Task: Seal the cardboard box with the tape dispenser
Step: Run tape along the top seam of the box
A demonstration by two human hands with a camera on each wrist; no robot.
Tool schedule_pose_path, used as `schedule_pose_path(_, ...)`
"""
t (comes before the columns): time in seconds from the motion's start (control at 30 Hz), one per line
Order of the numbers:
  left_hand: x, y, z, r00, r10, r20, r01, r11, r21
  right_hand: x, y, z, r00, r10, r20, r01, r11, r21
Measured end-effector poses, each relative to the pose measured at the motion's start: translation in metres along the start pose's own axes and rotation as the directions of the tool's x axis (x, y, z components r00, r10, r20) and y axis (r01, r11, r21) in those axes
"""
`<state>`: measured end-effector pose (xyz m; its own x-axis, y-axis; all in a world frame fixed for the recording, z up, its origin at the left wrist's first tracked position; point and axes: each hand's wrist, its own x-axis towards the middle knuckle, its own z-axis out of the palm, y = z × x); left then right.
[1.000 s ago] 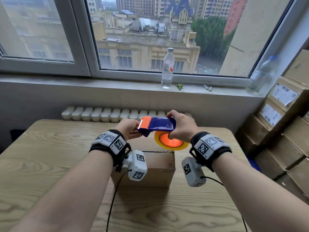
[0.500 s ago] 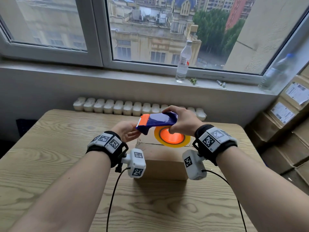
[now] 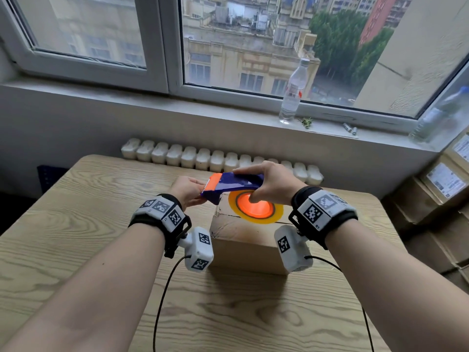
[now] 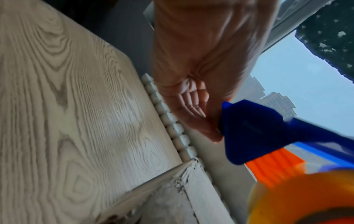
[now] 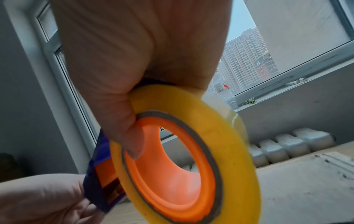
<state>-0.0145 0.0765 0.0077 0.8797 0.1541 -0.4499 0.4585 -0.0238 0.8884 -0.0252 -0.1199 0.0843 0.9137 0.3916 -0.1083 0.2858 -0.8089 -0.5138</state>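
A brown cardboard box (image 3: 243, 237) stands on the wooden table (image 3: 76, 237), flaps down. Just above its far top edge hangs the blue tape dispenser (image 3: 237, 183) with an orange cutter end and a yellow tape roll (image 3: 255, 210). My right hand (image 3: 270, 184) grips the dispenser from above, its thumb (image 5: 134, 142) hooked into the roll's orange core. My left hand (image 3: 189, 190) has its fingers (image 4: 193, 104) curled at the cutter end and pinches the dispenser's (image 4: 249, 128) front. Whether tape lies between those fingertips does not show. The box's corner (image 4: 172, 204) lies below.
A clear bottle (image 3: 291, 97) stands on the windowsill, with another bottle (image 3: 439, 115) at the far right. Stacked cardboard boxes (image 3: 436, 189) fill the right side beside the table. A white radiator (image 3: 218, 158) runs behind the table's far edge. Wrist-camera cables trail over the near tabletop.
Both hands have lowered the dispenser from above the box to its far top edge. Their holds on it look the same. The head view has tilted down and right.
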Motion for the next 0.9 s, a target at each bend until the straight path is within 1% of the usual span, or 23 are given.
schedule_pose_path(0.13,0.0,0.0,-0.003,1.0,0.016,-0.019,-0.015,1.0,0.018,0.001,-0.003,-0.001,0.999,-0.005,0.032,0.005,1.0,0.004)
schedule_pose_path(0.37,0.005,0.001,-0.004,0.994,0.061,-0.093,-0.054,0.996,0.075,-0.001,-0.011,-0.009,0.997,-0.02,0.071,0.025,0.997,-0.071)
schedule_pose_path(0.57,0.01,-0.002,0.001,0.992,0.05,-0.12,-0.04,0.996,0.084,-0.003,-0.011,-0.011,0.994,-0.027,0.11,0.037,0.995,-0.094)
schedule_pose_path(0.77,0.015,-0.019,-0.011,0.989,0.007,-0.148,0.01,0.993,0.114,-0.006,0.001,-0.022,0.986,0.017,0.166,0.006,0.99,-0.139)
schedule_pose_path(0.9,0.017,-0.025,-0.004,0.982,0.03,-0.186,-0.008,0.993,0.12,-0.007,0.004,-0.027,0.981,0.041,0.19,-0.01,0.986,-0.165)
